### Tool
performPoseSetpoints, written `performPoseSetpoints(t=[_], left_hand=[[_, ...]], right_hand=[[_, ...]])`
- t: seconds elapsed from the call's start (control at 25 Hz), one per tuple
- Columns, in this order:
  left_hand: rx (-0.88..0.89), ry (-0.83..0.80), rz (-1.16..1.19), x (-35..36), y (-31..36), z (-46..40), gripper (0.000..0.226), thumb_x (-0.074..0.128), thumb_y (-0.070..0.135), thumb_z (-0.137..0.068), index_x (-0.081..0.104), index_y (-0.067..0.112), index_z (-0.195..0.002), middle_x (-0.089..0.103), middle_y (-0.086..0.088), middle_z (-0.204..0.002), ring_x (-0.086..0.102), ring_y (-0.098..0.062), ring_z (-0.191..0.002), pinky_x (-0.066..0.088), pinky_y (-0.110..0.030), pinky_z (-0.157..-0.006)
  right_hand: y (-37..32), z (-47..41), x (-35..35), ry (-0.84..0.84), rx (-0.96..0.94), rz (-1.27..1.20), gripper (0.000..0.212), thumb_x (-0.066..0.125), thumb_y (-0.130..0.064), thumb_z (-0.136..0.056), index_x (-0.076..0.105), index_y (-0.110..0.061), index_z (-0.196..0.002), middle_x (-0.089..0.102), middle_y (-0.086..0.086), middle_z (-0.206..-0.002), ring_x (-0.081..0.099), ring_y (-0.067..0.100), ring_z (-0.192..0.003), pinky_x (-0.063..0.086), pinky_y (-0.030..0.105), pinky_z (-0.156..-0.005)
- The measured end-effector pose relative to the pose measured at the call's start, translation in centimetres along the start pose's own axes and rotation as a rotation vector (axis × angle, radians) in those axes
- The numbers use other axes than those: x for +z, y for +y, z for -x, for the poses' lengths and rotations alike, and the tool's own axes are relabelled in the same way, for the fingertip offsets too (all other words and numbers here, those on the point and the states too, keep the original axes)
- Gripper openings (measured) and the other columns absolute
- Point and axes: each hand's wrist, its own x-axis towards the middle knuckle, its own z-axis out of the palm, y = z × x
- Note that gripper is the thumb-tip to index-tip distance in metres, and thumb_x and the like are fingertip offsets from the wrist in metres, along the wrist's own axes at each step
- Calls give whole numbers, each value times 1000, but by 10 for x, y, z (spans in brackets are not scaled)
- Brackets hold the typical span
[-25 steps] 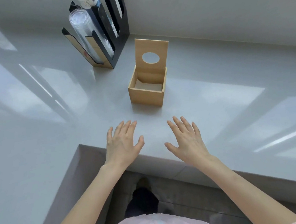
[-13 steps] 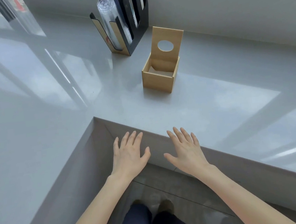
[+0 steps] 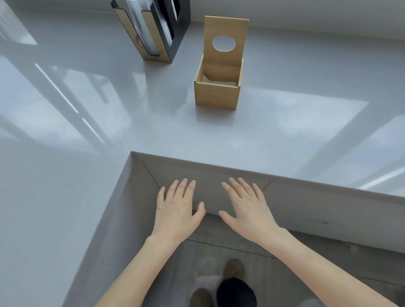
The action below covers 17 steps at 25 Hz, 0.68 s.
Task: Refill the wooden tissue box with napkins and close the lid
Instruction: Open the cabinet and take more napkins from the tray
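both grips are wide open from what i see, left hand [image 3: 176, 212] and right hand [image 3: 248, 207] flat with fingers spread, holding nothing, hovering in front of the tabletop [image 3: 281, 130] edge. one wooden tissue box [image 3: 217, 93] sits well ahead on the tabletop, its lid [image 3: 227, 39] standing upright, one round hole in it. one black cup holder [image 3: 158, 25] just behind-left of it. compared to a second ago the hands are off the tabletop and lower, and the box looks farther away.
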Motion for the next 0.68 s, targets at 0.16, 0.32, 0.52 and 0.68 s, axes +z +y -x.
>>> performPoseSetpoints(t=[0.16, 0.32, 0.52, 0.68], left_hand=[[38, 19, 37, 13, -2, -7, 68, 21, 45, -84, 21, 16, -146, 19, -3, -156, 12, -19, -145, 6, -38, -118], [104, 32, 31, 36, 3, -27, 61, 32, 37, -93, 16, 14, -147, 16, -2, -157, 8, -18, -145, 5, -38, -118], [145, 79, -63, 64, 17, -51, 63, 32, 37, -80, 44, 5, -134, 48, -10, -141, 42, -30, -132, 33, -48, -107], [159, 159, -118, 86, 33, -71, 60, 41, 36, -68, 60, 4, -116, 67, -8, -116, 61, -32, -111, 51, -49, -89]], right_hand=[[4, -5, 11, 13, 37, -6, 62, 37, -37, -96, 12, -18, -149, 9, 3, -159, 2, 18, -147, -1, 39, -119], [24, -21, 28, 56, 62, 44, 61, 39, -33, -95, 14, -13, -148, 15, 6, -158, 9, 19, -147, 5, 39, -119], [50, -37, 65, 205, 14, 172, 73, 82, -26, -55, 58, -2, -119, 66, 15, -118, 63, 28, -111, 52, 46, -88], [75, -54, 78, 283, 49, 225, 77, 84, -19, -42, 61, 0, -113, 71, 14, -102, 68, 30, -95, 55, 45, -82]])
